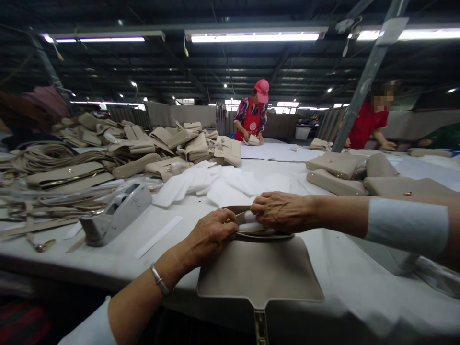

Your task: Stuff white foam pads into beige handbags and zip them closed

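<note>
A beige handbag (pixel 260 270) lies at the table's front edge, its flap folded down toward me and a metal clasp piece (pixel 261 327) hanging past the edge. At the left of its mouth, my left hand (pixel 215 232) is closed on the rim. My right hand (pixel 278 211) reaches into the opening from the right, its fingers curled at white padding (pixel 250 221) inside. The right fingertips are partly hidden by the bag and the padding. Just behind the bag, white padding sheets (pixel 230 184) lie in a loose heap.
A grey tape dispenser (pixel 118 213) stands at the left, near a white paper strip (pixel 158 237). Beige bags (pixel 194 143) and coiled straps (pixel 45 158) pile up at the back left. More bags (pixel 338 165) lie at the right. Two people work across the table, beside a slanted post (pixel 366 81).
</note>
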Motion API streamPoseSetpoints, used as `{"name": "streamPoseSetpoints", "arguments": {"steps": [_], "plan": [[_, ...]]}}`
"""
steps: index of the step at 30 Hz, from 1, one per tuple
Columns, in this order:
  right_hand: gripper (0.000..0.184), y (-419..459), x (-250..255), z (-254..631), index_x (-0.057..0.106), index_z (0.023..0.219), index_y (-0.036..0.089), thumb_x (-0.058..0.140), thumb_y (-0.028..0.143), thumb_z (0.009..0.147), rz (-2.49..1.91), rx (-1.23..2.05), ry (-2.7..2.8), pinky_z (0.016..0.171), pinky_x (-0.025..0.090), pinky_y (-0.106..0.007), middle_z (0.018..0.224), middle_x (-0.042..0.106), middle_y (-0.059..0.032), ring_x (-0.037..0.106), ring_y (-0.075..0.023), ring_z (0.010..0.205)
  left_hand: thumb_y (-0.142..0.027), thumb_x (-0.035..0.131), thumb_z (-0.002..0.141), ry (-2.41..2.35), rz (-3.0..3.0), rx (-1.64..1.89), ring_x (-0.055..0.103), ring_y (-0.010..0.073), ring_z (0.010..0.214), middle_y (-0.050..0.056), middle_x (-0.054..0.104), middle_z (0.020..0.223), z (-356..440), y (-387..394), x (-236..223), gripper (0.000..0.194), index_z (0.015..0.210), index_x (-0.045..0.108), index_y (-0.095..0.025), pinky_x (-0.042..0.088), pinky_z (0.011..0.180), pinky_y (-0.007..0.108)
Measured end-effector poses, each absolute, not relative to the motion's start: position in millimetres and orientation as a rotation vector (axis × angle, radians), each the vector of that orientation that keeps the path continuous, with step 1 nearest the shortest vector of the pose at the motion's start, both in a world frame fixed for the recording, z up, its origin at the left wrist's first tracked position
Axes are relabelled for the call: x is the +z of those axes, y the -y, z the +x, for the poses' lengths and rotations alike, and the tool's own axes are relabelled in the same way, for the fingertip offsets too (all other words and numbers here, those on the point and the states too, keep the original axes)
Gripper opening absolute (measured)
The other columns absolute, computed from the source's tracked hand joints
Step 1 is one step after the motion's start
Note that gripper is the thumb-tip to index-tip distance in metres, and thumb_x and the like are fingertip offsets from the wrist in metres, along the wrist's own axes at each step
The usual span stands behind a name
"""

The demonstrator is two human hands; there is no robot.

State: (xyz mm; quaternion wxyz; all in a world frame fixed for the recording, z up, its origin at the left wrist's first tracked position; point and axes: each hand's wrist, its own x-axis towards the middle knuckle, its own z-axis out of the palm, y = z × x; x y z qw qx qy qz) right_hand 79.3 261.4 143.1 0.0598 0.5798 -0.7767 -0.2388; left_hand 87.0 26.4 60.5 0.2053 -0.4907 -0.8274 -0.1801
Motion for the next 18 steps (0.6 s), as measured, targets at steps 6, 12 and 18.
{"name": "streamPoseSetpoints", "arguments": {"steps": [6, 12, 18], "plan": [[0.015, -231, 114, 68, 0.059, 0.082, 0.014, 0.047, 0.022, 0.086, 1.596, -0.558, 2.442, 0.064, 0.036, -0.032, 0.094, 0.055, -0.0088, 0.045, -0.0192, 0.077, -0.019, 0.046, 0.089, 2.297, -1.348, -0.682, 0.054, 0.0168, 0.095, 0.006, 0.057, 0.100, 82, -21, 57, 0.014, 0.091, 0.060, -0.019, 0.047, 0.085, 0.030], [0.026, -239, 89, 66, 0.058, 0.078, 0.014, 0.036, 0.019, 0.092, 1.418, -0.118, 2.396, 0.076, 0.038, -0.031, 0.087, 0.057, -0.0082, 0.046, -0.0176, 0.082, -0.021, 0.057, 0.083, 2.300, -1.246, -0.840, 0.053, 0.0191, 0.100, 0.007, 0.055, 0.111, 79, -15, 53, 0.010, 0.092, 0.055, -0.020, 0.046, 0.088, 0.035], [0.018, -237, 114, 80, 0.060, 0.076, 0.020, 0.049, 0.025, 0.089, 1.735, -0.238, 2.333, 0.076, 0.036, -0.032, 0.088, 0.062, -0.0035, 0.048, -0.0172, 0.081, -0.026, 0.057, 0.083, 2.305, -1.343, -0.689, 0.054, 0.0197, 0.093, 0.005, 0.063, 0.087, 80, -24, 54, 0.007, 0.082, 0.055, -0.019, 0.044, 0.088, 0.036]]}}
